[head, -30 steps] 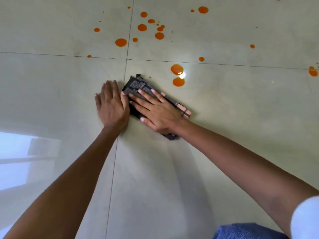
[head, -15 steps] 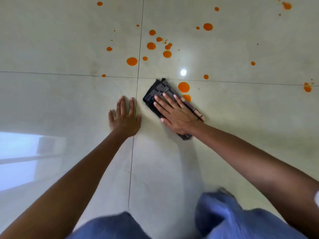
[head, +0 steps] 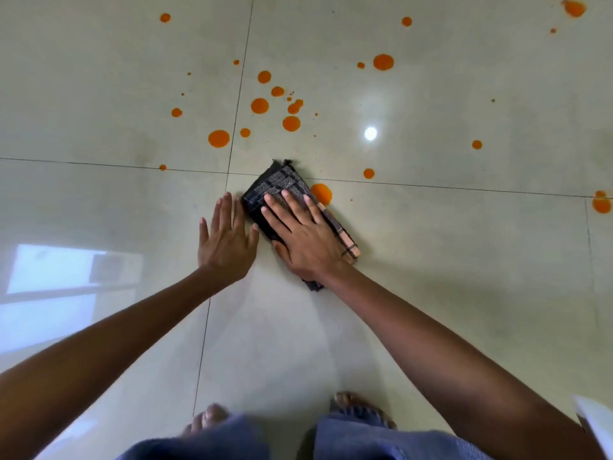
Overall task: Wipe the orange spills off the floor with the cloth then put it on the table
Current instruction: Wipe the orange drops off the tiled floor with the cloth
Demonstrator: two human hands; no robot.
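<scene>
A folded dark checked cloth (head: 280, 184) with a pinkish stripe lies flat on the pale tiled floor (head: 464, 277). My right hand (head: 303, 234) presses flat on top of it, fingers spread. My left hand (head: 227, 242) rests flat on the floor just left of the cloth, holding nothing. One large orange spill (head: 321, 193) touches the cloth's right edge. Several more orange drops, such as a large one (head: 219, 138) and a cluster (head: 291, 123), dot the tiles beyond the cloth. The table is out of view.
Further orange spots sit at the far right (head: 601, 204) and top right (head: 574, 7). My bare feet (head: 356, 405) and blue trouser legs (head: 381, 439) are at the bottom edge. A window reflection (head: 66, 270) shines on the left tiles.
The cloth under my right hand has slid forward over the lower of two orange spots near it. My left hand lifted away, then came back beside the cloth. My feet have come into view.
</scene>
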